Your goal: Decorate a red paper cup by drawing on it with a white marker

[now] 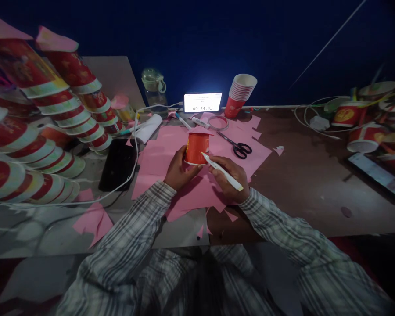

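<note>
In the middle of the head view, my left hand [179,169] grips a red paper cup [196,147] by its left side and rim. The cup is upside down, and pink paper shows at its top. My right hand [230,175] is closed around a white marker [225,173] with a yellowish end. The marker's tip meets or nearly meets the lower right side of the cup. Under both hands lie pink paper sheets [154,180]. Black-handled scissors [240,149] rest on the pink paper, to the right of the cup.
Stacked decorated cups [66,118] crowd the left side. A lit phone [202,102] showing a timer, a cup stack [237,101] and a bottle [153,87] stand at the back. A dark phone [117,164] and white cable lie left; another phone [378,175] and cups are at right.
</note>
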### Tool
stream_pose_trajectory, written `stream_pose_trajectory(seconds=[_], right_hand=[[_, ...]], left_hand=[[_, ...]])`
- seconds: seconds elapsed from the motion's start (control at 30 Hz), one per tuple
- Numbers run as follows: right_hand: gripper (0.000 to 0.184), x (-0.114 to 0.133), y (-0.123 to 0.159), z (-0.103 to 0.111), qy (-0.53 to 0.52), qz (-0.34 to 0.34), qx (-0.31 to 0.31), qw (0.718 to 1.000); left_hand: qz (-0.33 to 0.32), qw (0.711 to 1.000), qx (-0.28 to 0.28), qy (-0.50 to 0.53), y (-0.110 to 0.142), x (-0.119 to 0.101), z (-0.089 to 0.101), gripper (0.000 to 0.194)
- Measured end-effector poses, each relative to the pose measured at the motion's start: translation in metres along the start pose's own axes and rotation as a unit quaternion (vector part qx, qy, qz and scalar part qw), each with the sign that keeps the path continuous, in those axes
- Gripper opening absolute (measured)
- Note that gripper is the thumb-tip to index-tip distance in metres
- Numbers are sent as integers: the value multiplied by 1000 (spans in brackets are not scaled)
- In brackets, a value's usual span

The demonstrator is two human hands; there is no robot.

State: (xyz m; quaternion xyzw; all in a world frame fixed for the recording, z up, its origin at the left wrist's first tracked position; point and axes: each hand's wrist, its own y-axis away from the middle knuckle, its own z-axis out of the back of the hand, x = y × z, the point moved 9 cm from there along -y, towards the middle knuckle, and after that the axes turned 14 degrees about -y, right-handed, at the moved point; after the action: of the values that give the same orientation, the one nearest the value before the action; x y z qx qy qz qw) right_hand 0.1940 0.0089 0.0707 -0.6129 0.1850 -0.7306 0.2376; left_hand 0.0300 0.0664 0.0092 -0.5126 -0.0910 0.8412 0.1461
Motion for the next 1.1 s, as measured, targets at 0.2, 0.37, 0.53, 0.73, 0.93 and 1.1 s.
stream_pose_trajectory(seconds=[0.2,0.37,0.53,0.73,0.93,1.1], right_hand=[[26,2,0,3,-8,7,-6,1000],[28,-4,0,2,-10,-18,-13,1000],[28,-8,1,8,-35,-32,-60,997],[28,0,3,7,-30,-18,-34,999],[26,8,2,2,-12,15,14,1000],[25,10,3,0,3,29,17,999]], left_hand=[[4,1000,-5,7,0,1,1,84],[10,1000,-3,0,0,1,2,85],[7,1000,4,13,-1,-3,2,82],[12,1000,1,24,-1,0,1,86],[15,999,1,33,-1,4,0,82],[13,1000,-1,19,-1,3,1,82]])
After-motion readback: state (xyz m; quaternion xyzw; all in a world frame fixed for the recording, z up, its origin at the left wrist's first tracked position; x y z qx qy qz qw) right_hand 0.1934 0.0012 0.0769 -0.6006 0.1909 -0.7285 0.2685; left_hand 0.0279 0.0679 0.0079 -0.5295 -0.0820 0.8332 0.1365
